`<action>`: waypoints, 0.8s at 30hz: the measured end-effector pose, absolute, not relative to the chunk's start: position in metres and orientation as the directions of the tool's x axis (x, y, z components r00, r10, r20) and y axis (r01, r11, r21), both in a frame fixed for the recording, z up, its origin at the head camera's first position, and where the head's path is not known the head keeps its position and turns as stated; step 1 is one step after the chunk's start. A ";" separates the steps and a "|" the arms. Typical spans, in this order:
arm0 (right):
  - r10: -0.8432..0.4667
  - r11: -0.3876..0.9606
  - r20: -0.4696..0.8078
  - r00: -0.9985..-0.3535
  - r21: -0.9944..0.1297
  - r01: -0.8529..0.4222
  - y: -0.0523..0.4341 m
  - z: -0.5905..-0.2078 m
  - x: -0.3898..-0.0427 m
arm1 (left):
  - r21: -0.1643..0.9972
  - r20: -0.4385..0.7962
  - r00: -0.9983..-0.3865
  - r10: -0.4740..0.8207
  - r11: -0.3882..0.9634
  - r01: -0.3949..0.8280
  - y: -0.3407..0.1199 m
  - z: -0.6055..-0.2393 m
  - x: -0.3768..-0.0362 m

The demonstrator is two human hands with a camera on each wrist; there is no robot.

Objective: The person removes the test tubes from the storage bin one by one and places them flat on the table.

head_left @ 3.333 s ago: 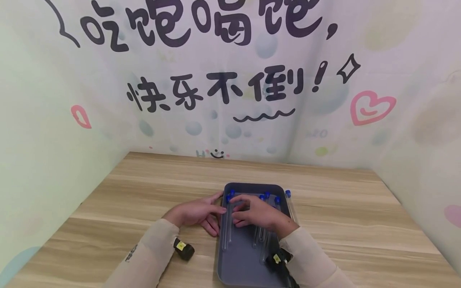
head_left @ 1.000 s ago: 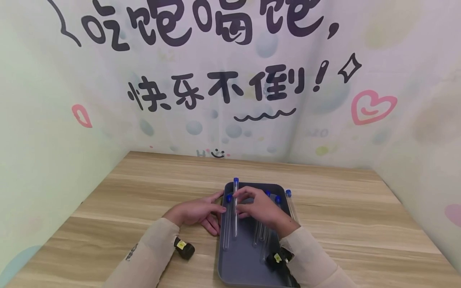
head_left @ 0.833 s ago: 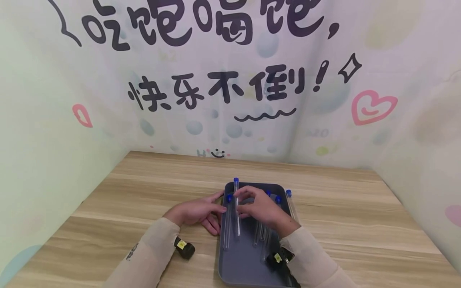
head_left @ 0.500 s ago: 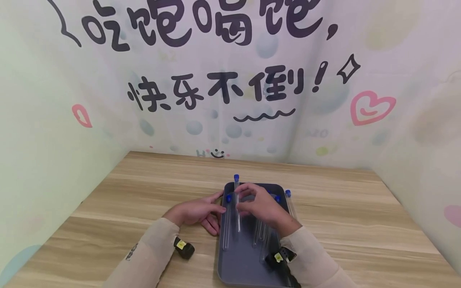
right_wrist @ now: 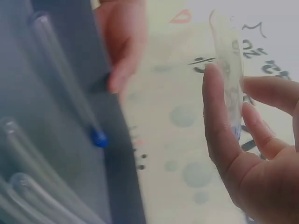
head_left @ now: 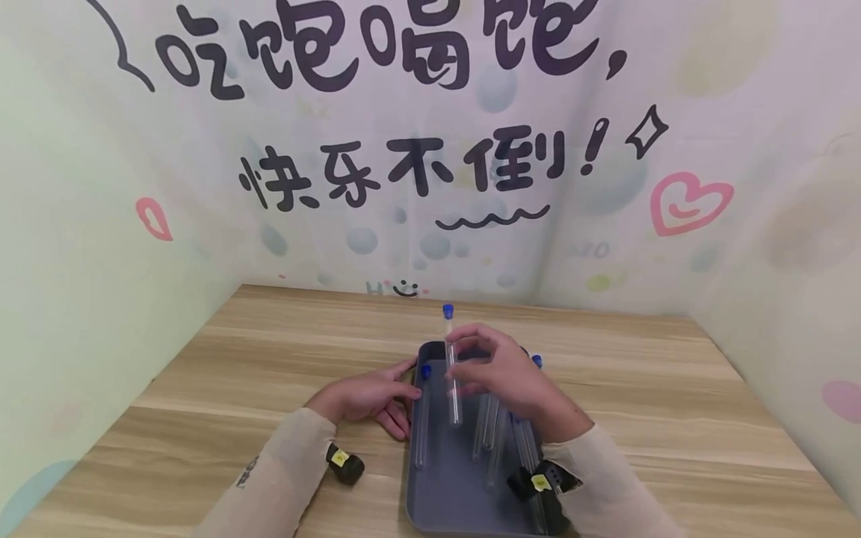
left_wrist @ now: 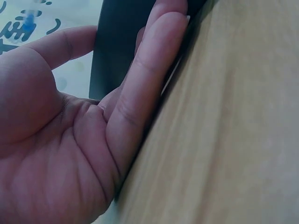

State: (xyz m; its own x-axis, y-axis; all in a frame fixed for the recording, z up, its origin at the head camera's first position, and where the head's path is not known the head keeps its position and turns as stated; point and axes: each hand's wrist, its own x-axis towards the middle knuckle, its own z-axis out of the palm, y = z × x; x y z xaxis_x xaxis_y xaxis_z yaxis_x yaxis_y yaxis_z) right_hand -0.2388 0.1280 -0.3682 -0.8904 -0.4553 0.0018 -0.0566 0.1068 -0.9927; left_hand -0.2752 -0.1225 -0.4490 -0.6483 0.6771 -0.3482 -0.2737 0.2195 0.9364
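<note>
Clock: the tray (head_left: 444, 497) as the head view shows it, twelve at its far end.
Just changed: the held tube (head_left: 451, 356) stands higher than half a second ago, its blue cap now past the far rim in the head view; the right hand (head_left: 504, 370) has risen with it, towards one o'clock.
Meaning: with the backdrop all round it in the right wrist view, the held tube looks free of the tray; the pick-up seems complete.
Right grip: thumb and fingers pinch the held tube, cap upward, top tilted slightly towards eleven.
Left hand (head_left: 366, 396): outside the tray between nine and ten, thumb at the rim, fingers stretched along the outer wall, no tube in it; pressure cannot be told.
Lone tube (head_left: 421, 426): inside, along the nine o'clock wall.
Other tubes (head_left: 486, 426): from centre towards four, partly covered by the right arm; number unclear.
Outer cap (head_left: 537, 360): blue, around one o'clock near the rim; its tube is hidden.
Tube stuff: clear, glossy glass or plastic, slim, round-bottomed.
Tray make: matte dark grey, oblong, rounded corners.
Table (head_left: 269, 359): pale streaked wood grain.
Backdrop (head_left: 303, 246): whitish, softly creased, black lettering.
</note>
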 end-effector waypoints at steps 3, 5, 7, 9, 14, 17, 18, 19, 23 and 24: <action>-0.457 0.099 0.024 -0.889 -0.992 -0.077 0.133 -0.361 -0.233 | 0.936 -0.349 -0.650 0.675 0.222 -0.273 -0.120 -0.452 -0.275; -0.459 0.104 0.024 -0.888 -0.991 -0.081 0.136 -0.358 -0.229 | 0.935 -0.353 -0.655 0.668 0.222 -0.278 -0.120 -0.453 -0.275; -0.468 0.114 0.020 -0.884 -0.990 -0.083 0.139 -0.355 -0.226 | 0.933 -0.357 -0.660 0.661 0.224 -0.281 -0.121 -0.455 -0.275; -0.469 0.123 0.013 -0.883 -0.989 -0.080 0.143 -0.355 -0.224 | 0.933 -0.359 -0.665 0.655 0.223 -0.283 -0.122 -0.455 -0.274; -0.462 0.149 -0.013 -0.887 -0.987 -0.064 0.157 -0.357 -0.219 | 0.932 -0.362 -0.668 0.650 0.230 -0.282 -0.123 -0.455 -0.274; -0.455 0.165 -0.019 -0.890 -0.984 -0.063 0.167 -0.360 -0.217 | 0.932 -0.362 -0.666 0.652 0.229 -0.282 -0.123 -0.455 -0.274; -0.451 0.171 -0.019 -0.892 -0.983 -0.065 0.171 -0.361 -0.217 | 0.932 -0.362 -0.664 0.654 0.229 -0.283 -0.123 -0.454 -0.274; -0.448 0.178 -0.015 -0.894 -0.981 -0.073 0.174 -0.362 -0.216 | 0.932 -0.362 -0.663 0.656 0.228 -0.283 -0.123 -0.454 -0.274; -0.434 0.198 0.000 -0.901 -0.976 -0.095 0.186 -0.366 -0.217 | 0.933 -0.358 -0.663 0.657 0.229 -0.276 -0.121 -0.452 -0.275; -0.431 0.203 0.003 -0.902 -0.974 -0.100 0.188 -0.367 -0.218 | 0.933 -0.358 -0.665 0.656 0.231 -0.275 -0.121 -0.452 -0.275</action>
State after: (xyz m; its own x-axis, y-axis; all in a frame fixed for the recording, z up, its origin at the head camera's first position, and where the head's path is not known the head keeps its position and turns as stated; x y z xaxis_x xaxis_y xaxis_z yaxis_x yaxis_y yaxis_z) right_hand -0.2177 0.1879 -0.3667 -0.9024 -0.4310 0.0028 -0.0999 0.2028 -0.9741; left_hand -0.2746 -0.1206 -0.4519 -0.6645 0.6559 -0.3581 -0.2746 0.2313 0.9333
